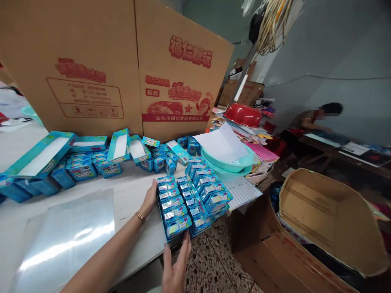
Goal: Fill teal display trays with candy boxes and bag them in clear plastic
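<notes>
A block of several small blue packets (180, 203) sits in rows at the white table's (134, 195) near right corner. My left hand (149, 200) lies flat against the block's left side, fingers straight, a gold bracelet on the wrist. At the block's near end my right hand (176, 266) presses with its fingers spread upward. Neither hand grips anything. A second stack of the same packets (210, 185) leans on the block's far right side.
Clear plastic sheets (64, 240) lie on the table at left. Open blue display boxes (39, 156) and loose packets stand before a large printed carton (122, 65). Teal basins with paper (229, 156), a red basin (243, 115), an open floor carton (324, 219) and a seated person (311, 120) are at right.
</notes>
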Tool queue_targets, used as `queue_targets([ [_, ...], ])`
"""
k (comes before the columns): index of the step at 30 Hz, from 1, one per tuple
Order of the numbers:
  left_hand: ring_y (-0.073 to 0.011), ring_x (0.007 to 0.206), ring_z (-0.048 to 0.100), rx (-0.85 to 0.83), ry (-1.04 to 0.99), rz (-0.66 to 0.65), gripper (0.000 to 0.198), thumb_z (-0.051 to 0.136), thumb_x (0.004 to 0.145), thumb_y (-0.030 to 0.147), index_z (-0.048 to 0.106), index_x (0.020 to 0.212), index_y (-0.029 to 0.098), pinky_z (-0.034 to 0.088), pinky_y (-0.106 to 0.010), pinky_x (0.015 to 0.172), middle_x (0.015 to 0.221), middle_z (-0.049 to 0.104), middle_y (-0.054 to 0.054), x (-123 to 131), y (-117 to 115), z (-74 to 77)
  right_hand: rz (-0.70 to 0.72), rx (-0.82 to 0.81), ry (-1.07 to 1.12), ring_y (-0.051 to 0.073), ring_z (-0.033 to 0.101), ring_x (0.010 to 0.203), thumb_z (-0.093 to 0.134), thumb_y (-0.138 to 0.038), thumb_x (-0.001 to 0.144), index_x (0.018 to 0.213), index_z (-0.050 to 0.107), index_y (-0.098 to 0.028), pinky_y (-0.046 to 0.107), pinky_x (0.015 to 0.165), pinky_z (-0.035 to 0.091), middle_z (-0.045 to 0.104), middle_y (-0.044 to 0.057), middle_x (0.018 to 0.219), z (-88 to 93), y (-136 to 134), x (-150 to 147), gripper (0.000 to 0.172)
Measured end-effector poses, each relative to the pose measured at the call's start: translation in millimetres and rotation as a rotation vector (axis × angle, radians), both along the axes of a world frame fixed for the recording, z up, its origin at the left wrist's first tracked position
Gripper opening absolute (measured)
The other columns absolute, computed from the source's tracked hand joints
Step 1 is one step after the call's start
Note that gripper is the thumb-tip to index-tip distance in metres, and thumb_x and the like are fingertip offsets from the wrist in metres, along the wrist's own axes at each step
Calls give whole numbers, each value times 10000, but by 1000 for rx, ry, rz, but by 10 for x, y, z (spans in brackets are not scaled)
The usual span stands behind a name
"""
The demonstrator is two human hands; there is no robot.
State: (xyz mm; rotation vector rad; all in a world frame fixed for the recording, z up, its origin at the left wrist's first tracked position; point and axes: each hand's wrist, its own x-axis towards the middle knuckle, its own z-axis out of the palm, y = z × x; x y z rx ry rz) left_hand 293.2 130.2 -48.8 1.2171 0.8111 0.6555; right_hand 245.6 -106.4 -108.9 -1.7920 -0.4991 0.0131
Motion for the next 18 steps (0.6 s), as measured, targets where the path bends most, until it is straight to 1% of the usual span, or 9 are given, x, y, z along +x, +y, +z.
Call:
queue_targets([
  [3, -325, 1175, 639, 29, 92, 6, 840, 343, 823, 831, 714, 1096, 130, 442, -432, 1070, 1200, 718, -151, -114, 105, 16, 42, -12, -37, 353, 284, 1470, 493, -391, 985, 1556, 244, -192, 506, 1104, 385, 238, 190, 1608, 50, -13, -154, 654],
  [6, -325, 1089, 681, 28, 123, 7, 857, 325, 821, 836, 716, 1086, 120, 484, -437, 1007, 1102, 753, -152, -360, 148, 62, 137, -34, -80, 390, 296, 1459, 526, -382, 969, 1572, 207, -239, 538, 1062, 427, 219, 178, 1619, 38, -68, -461, 697],
  [9, -324, 999, 707, 71, 194, -12, 891, 253, 839, 829, 729, 1018, 98, 507, -436, 947, 1008, 769, -161, -641, 137, 172, 252, -72, -103, 422, 313, 1444, 595, -358, 931, 1584, 146, -268, 582, 1029, 450, 250, 181, 1606, -23, -146, -809, 798],
  [11, -320, 968, 711, 129, 233, -21, 910, 173, 867, 801, 741, 966, 97, 516, -431, 909, 973, 771, -165, -824, 103, 270, 289, -78, -104, 427, 322, 1438, 588, -346, 933, 1586, 122, -273, 606, 1021, 452, 281, 188, 1590, -54, -215, -931, 806],
  [13, -305, 1006, 699, 193, 247, -5, 891, 123, 902, 746, 740, 988, 110, 511, -419, 900, 1023, 761, -168, -1032, 68, 372, 282, -63, -80, 415, 334, 1435, 534, -346, 959, 1580, 141, -266, 622, 1035, 436, 302, 195, 1575, -53, -293, -907, 739],
  [14, -295, 1063, 679, 230, 254, 24, 846, 139, 919, 716, 729, 1035, 120, 499, -412, 919, 1096, 744, -171, -1164, 53, 423, 269, -46, -63, 407, 346, 1430, 504, -348, 972, 1574, 162, -256, 624, 1041, 431, 311, 201, 1566, -37, -332, -848, 699],
  [16, -276, 1192, 607, 314, 284, 111, 688, 280, 932, 662, 668, 1176, 149, 461, -403, 972, 1281, 663, -170, -1513, 26, 518, 237, 18, -43, 391, 408, 1393, 487, -350, 976, 1553, 225, -233, 603, 1018, 460, 360, 216, 1523, 26, -401, -690, 644],
  [17, -279, 1231, 571, 350, 299, 168, 614, 397, 911, 634, 632, 1227, 162, 443, -408, 993, 1342, 618, -169, -1732, 8, 557, 230, 62, -46, 381, 469, 1344, 507, -350, 968, 1527, 290, -224, 574, 984, 494, 417, 219, 1474, 71, -429, -619, 612],
  [18, -288, 1238, 551, 397, 329, 216, 578, 511, 871, 599, 608, 1248, 171, 430, -416, 1002, 1359, 595, -169, -1975, -16, 587, 240, 107, -59, 363, 543, 1267, 534, -351, 956, 1473, 389, -220, 532, 938, 528, 496, 209, 1393, 124, -450, -571, 552],
])
